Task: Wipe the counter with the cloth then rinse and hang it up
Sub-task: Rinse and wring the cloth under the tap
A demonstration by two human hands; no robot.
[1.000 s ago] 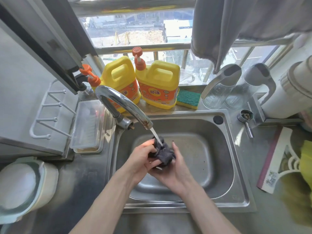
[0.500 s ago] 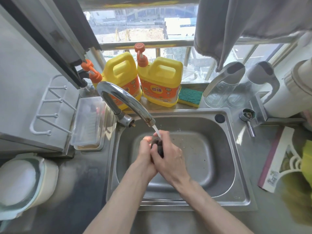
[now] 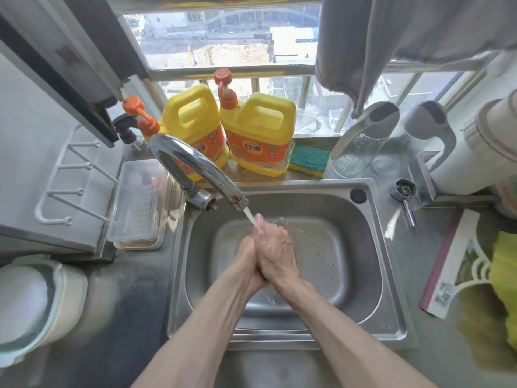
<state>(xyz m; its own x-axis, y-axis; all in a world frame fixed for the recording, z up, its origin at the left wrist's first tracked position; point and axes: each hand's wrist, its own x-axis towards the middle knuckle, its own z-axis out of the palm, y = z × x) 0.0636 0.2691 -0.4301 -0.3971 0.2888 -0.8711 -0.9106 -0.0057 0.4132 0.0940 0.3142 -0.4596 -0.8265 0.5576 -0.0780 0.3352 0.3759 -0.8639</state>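
Note:
Over the steel sink [image 3: 352,256] my left hand [image 3: 246,260] and my right hand [image 3: 277,250] are pressed palm to palm. They sit directly under the curved chrome tap [image 3: 193,166], and its thin stream of water [image 3: 251,218] lands on my fingertips. The dark grey cloth is squeezed between my palms and hidden from view. The steel counter [image 3: 126,317] runs along the sink's left side.
A white hook rack [image 3: 70,189] hangs on the left wall above a clear plastic box [image 3: 137,203]. Two yellow detergent jugs [image 3: 257,135] and a green sponge [image 3: 309,161] stand behind the sink. A grey towel [image 3: 391,32] hangs above right. Glass jugs [image 3: 361,141] stand at right.
My hands have closed together around the dark cloth, which was bunched and visible a second ago and is now hidden. They have risen slightly toward the spout. Water keeps running.

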